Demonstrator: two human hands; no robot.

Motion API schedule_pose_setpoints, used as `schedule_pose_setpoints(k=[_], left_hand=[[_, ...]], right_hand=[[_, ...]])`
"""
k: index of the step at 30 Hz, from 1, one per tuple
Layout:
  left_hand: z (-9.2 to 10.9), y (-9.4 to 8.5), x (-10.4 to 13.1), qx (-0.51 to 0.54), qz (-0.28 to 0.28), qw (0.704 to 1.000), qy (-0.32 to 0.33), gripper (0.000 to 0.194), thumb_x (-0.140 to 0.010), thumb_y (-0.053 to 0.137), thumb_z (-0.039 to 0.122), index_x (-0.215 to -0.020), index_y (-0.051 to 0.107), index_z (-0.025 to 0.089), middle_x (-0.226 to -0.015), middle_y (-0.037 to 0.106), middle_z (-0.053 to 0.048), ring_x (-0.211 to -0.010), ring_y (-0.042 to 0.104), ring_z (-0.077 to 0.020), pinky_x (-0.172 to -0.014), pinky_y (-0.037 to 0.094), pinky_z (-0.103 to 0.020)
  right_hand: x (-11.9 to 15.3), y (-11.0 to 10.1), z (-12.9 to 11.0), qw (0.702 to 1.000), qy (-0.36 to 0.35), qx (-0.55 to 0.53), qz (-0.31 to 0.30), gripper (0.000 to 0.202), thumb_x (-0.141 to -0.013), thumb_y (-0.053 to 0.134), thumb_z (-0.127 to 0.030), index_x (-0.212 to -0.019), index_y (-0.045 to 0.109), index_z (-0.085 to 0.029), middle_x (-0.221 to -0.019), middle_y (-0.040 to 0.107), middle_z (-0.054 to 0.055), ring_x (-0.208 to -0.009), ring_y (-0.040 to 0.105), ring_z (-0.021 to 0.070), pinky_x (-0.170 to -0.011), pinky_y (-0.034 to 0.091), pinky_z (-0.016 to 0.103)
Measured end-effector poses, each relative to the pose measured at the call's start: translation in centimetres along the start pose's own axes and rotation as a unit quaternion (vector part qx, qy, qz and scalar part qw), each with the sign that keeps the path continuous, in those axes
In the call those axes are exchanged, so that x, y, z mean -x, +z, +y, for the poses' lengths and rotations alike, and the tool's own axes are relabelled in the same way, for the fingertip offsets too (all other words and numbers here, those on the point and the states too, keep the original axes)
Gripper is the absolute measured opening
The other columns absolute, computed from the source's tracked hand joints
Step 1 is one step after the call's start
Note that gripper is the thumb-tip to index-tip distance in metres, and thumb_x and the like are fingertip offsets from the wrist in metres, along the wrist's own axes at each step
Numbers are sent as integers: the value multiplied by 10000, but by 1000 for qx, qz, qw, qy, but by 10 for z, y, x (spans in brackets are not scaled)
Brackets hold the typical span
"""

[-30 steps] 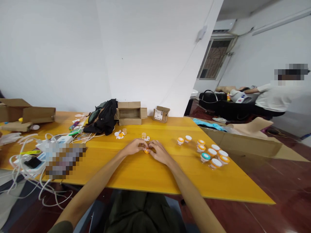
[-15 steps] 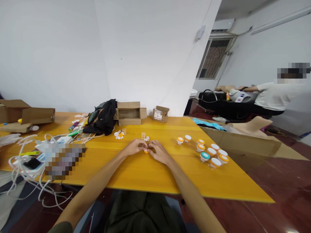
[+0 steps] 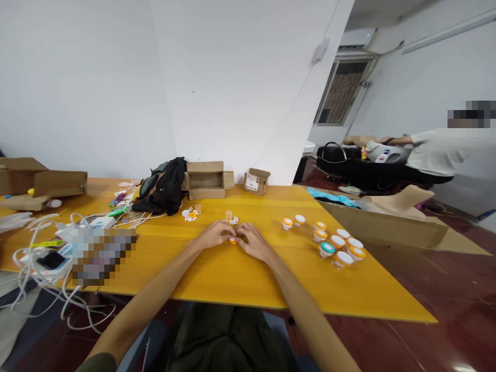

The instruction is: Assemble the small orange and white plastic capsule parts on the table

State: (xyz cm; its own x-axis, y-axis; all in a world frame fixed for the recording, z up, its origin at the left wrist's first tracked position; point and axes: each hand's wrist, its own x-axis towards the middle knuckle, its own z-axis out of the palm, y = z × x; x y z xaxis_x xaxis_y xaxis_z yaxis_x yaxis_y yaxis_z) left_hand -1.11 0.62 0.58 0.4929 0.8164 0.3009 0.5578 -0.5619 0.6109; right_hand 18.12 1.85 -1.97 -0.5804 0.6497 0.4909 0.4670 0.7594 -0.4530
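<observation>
My left hand (image 3: 214, 234) and my right hand (image 3: 251, 241) meet over the middle of the yellow table (image 3: 217, 281). Between their fingertips is a small orange ring-like lid (image 3: 233, 241) with something white on it, and both hands have their fingers closed on it. Just beyond them stand a small clear cup (image 3: 229, 215) and some small white cut-out pieces (image 3: 234, 220). Farther left lie a white disc (image 3: 185, 213), an orange lid (image 3: 192, 214) and another clear cup (image 3: 198, 208).
Several lidded jars (image 3: 337, 241) stand on the right, one with a teal lid (image 3: 327, 249). Open cardboard boxes (image 3: 206, 192) and a black bag (image 3: 166, 194) line the back. Cables and a power strip (image 3: 54, 263) cover the left. A person (image 3: 442, 155) sits far right.
</observation>
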Motion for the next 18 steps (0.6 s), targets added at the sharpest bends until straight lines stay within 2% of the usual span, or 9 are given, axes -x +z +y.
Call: schedule_pose_setpoints(k=[9, 15, 18], left_hand=[[4, -1, 0, 6, -5, 1000, 5, 69, -795, 655, 189, -783, 723, 191, -847, 727, -30, -838, 637, -170, -848, 461, -271], [4, 0, 0, 27, -13, 1000, -5, 102, -807, 598, 165, -794, 699, 168, -817, 713, -27, -776, 629, -149, -778, 474, -249], [5, 0, 1, 22, -10, 1000, -6, 128, -822, 556, 167, -820, 683, 163, -789, 689, -18, -736, 605, -136, -739, 473, -238]], right_hand=[[0, -3, -2, 1000, 10, 0, -9, 106, -817, 583, -122, -824, 621, -221, -938, 628, 43, -887, 575, 206, -814, 469, 356], [0, -2, -1, 1000, 7, -7, -5, 96, -839, 575, -145, -823, 625, -225, -937, 630, 41, -880, 579, 202, -804, 469, 352], [0, -1, 2, 1000, 14, -1, 17, 116, -861, 551, -143, -842, 629, -226, -945, 628, 43, -907, 581, 202, -818, 465, 349]])
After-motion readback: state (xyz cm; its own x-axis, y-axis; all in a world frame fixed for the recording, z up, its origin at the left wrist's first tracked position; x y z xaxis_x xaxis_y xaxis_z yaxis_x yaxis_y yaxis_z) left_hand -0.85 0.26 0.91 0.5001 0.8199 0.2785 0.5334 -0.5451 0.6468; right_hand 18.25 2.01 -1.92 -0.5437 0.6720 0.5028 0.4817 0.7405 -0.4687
